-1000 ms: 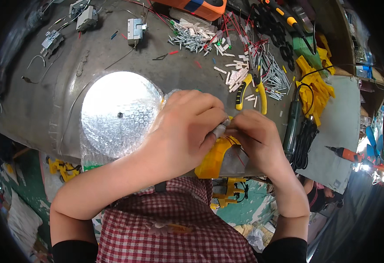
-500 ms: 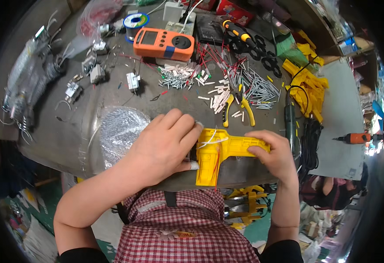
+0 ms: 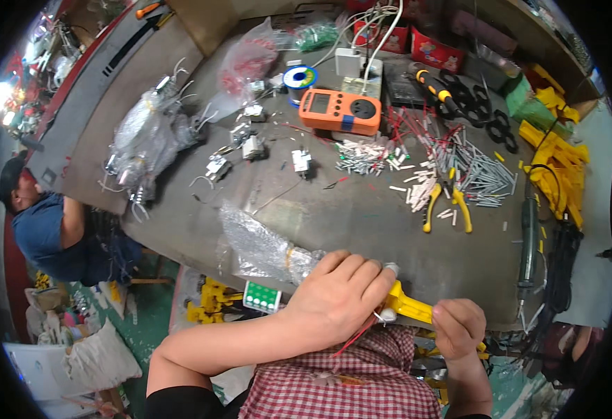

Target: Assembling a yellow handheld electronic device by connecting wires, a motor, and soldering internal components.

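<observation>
My left hand (image 3: 341,297) is closed round the wide end of a yellow plastic housing half (image 3: 412,305) at the front edge of the bench. My right hand (image 3: 458,327) grips the other, narrower end. Red and white wires (image 3: 356,336) hang from the housing below my left hand. A bubble-wrapped bundle (image 3: 260,244) reaches from the bench to my left knuckles; whether my left fingers also hold it, I cannot tell. The part of the housing under my left palm is hidden.
Yellow-handled pliers (image 3: 463,209), screws (image 3: 484,167) and white sleeves (image 3: 421,192) lie beyond my hands. An orange multimeter (image 3: 339,112) and a solder spool (image 3: 299,77) stand farther back. A soldering iron (image 3: 527,244) is at right, a wrapped bundle (image 3: 154,133) at left. Another person (image 3: 58,227) sits at left.
My view has swung left. Both hands have come nearer my body with the housing, which is now tilted edge-on, and its open inside no longer shows. The bubble-wrapped bundle now lies stretched out.
</observation>
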Demonstrator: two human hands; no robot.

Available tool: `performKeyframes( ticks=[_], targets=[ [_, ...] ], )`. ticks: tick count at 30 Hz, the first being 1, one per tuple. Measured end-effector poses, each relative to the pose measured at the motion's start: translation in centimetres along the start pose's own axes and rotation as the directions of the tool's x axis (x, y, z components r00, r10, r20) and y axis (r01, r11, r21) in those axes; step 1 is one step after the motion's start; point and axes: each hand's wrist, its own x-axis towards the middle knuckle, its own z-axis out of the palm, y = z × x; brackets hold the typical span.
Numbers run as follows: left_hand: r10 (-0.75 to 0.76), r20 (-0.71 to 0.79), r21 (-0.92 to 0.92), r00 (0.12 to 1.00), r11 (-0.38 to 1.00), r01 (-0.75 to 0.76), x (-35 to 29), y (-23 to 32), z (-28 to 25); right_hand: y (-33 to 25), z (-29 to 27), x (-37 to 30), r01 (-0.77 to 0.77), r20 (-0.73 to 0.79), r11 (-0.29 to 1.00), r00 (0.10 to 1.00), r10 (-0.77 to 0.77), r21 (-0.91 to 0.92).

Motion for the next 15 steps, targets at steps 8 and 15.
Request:
performKeyframes(
  ticks=[8,15],
  targets=[
    [-0.056,0.052,-0.124,0.997,0.990,0.062,-0.8,0.9,-1.2,-1.1,-0.3,-1.5,0.044,0.050,0.993,0.998,-0.049,0.107],
    [-0.072,0.038,-0.083,0.997,0.994,0.075,-0.5,1.2,-0.7,-2.4,0.3,-1.8,-0.072,-0.022,0.988,0.997,0.075,0.136]
  ],
)
